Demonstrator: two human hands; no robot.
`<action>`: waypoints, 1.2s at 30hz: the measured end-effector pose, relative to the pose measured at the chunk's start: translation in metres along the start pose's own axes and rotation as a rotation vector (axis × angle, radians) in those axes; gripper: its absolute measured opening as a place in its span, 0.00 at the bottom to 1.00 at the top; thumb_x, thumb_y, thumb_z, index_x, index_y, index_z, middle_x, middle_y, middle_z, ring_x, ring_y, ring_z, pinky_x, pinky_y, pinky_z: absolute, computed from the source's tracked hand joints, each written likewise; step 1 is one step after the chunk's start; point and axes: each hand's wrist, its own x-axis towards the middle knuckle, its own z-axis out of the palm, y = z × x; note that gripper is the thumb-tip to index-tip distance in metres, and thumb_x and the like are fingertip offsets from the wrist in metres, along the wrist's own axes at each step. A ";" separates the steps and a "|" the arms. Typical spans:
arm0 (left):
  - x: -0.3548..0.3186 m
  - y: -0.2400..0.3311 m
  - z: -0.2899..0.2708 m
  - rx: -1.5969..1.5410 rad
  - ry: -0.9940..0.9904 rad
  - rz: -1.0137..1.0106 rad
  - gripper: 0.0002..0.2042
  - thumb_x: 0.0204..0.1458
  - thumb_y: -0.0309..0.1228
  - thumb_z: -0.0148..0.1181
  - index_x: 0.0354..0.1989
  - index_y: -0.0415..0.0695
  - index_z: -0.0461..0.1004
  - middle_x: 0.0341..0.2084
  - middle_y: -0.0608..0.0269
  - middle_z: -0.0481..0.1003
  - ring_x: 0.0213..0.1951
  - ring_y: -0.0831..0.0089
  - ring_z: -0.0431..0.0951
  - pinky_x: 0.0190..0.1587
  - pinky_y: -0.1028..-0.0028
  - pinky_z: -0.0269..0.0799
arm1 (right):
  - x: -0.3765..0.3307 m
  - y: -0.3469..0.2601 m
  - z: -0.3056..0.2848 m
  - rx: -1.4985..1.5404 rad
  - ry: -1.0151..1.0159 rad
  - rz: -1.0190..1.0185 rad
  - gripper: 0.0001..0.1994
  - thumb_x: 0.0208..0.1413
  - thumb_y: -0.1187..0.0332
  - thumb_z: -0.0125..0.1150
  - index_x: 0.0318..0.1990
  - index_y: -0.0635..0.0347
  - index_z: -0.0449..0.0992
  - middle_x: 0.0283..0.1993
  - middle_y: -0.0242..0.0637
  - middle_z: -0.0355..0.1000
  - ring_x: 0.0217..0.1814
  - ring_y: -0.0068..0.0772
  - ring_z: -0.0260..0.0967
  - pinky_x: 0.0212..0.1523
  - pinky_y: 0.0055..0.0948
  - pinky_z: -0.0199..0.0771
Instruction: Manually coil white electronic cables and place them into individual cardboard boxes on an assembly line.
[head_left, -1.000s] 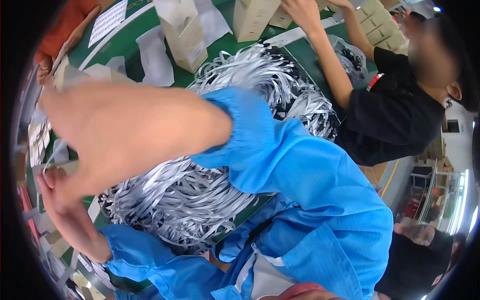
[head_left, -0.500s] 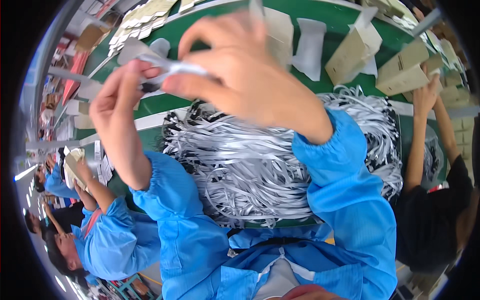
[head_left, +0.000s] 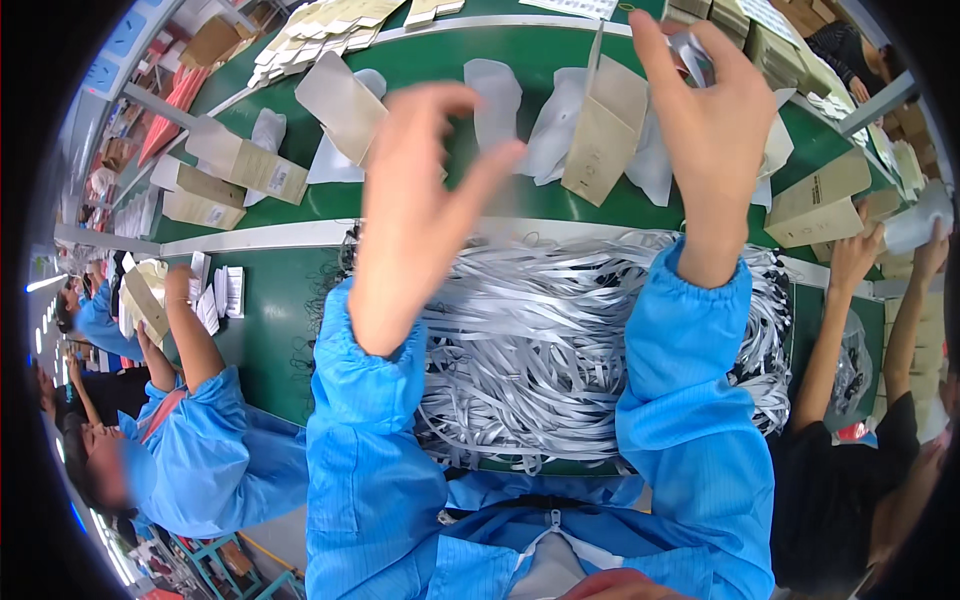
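Observation:
My left hand [head_left: 415,205] hangs over the far edge of a pile of silver-grey straps [head_left: 520,350] with black ends. It is empty, its thumb and fingers apart and blurred by motion. Farther right and higher, my right hand [head_left: 708,140] curls its fingers round a small folded silver-grey strap [head_left: 690,58], mostly hidden by the fingers. Just left of that hand, an open beige carton [head_left: 607,135] with a raised flap stands on the green conveyor belt [head_left: 430,50]. White pouches [head_left: 493,100] lie between my hands.
More open cartons [head_left: 345,105] and pouches line the belt to the left. Flat carton stacks [head_left: 320,40] lie along its far side. At the right, a co-worker's hands hold a carton [head_left: 820,200] and a white pouch [head_left: 922,218]; another worker sits at the left.
My hands have drawn apart. The left has let go of the strap and swung right; the right has moved right and farther away with the strap. Cartons on the belt appear shifted.

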 end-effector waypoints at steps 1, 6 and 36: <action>0.000 -0.009 -0.008 0.158 0.187 0.130 0.34 0.52 0.34 0.72 0.64 0.40 0.60 0.48 0.52 0.74 0.51 0.63 0.74 0.55 0.68 0.69 | 0.001 0.014 0.005 -0.209 -0.024 -0.045 0.16 0.57 0.61 0.67 0.31 0.68 0.75 0.22 0.39 0.69 0.21 0.31 0.62 0.25 0.31 0.61; -0.007 -0.082 -0.021 0.196 0.412 0.067 0.49 0.40 0.35 0.80 0.68 0.38 0.52 0.58 0.41 0.68 0.64 0.50 0.66 0.66 0.60 0.61 | -0.006 0.052 0.000 -0.256 -0.342 -0.023 0.16 0.54 0.60 0.65 0.36 0.68 0.79 0.30 0.54 0.76 0.32 0.62 0.72 0.35 0.47 0.73; -0.035 0.031 -0.006 -0.338 -0.119 -0.052 0.43 0.30 0.33 0.84 0.58 0.39 0.66 0.41 0.49 0.80 0.44 0.55 0.83 0.47 0.64 0.80 | -0.028 -0.095 -0.004 0.868 -0.198 0.060 0.11 0.64 0.66 0.59 0.45 0.64 0.68 0.46 0.45 0.65 0.27 0.31 0.67 0.30 0.39 0.67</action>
